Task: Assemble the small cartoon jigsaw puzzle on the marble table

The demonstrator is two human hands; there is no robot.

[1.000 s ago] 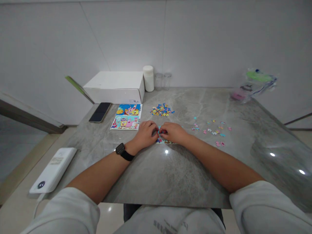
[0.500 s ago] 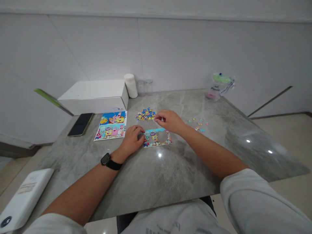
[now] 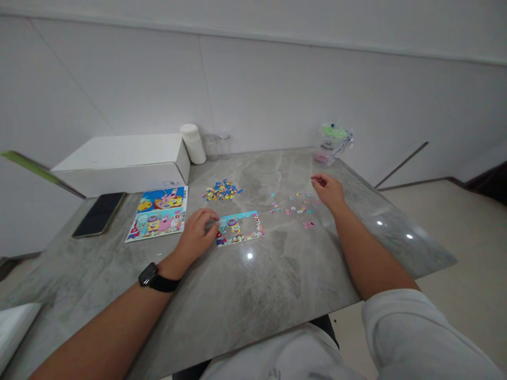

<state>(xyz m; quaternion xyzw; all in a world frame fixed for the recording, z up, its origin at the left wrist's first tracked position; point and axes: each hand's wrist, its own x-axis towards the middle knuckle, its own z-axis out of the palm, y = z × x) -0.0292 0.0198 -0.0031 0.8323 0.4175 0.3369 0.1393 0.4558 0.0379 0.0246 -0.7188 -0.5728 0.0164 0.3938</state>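
Note:
A partly assembled jigsaw puzzle [image 3: 235,229] with cartoon figures lies flat, a gap showing the grey table in its right half. At its left edge rests my left hand [image 3: 199,228], thumb and fingers apart and bent, the fingertips touching the border. My right hand [image 3: 328,189] hovers at the right, just beyond a scatter of loose puzzle pieces [image 3: 299,210]. Its fingers are curled together; whether a small piece is between them I cannot make out. A heap of mixed puzzle pieces [image 3: 222,190] sits behind the puzzle. Left of my left hand lies the printed picture sheet [image 3: 158,215].
On the left are a phone [image 3: 100,214] and a long white box [image 3: 122,161]. Beside the box stand a white bottle [image 3: 193,144] and two clear glasses [image 3: 217,146]. A plastic bag [image 3: 333,142] with green and pink contents sits at the table's back right.
My right hand has moved from the heap of pieces to the far right, past the scattered pieces. My left hand remains at the puzzle's edge. The view has turned to the right.

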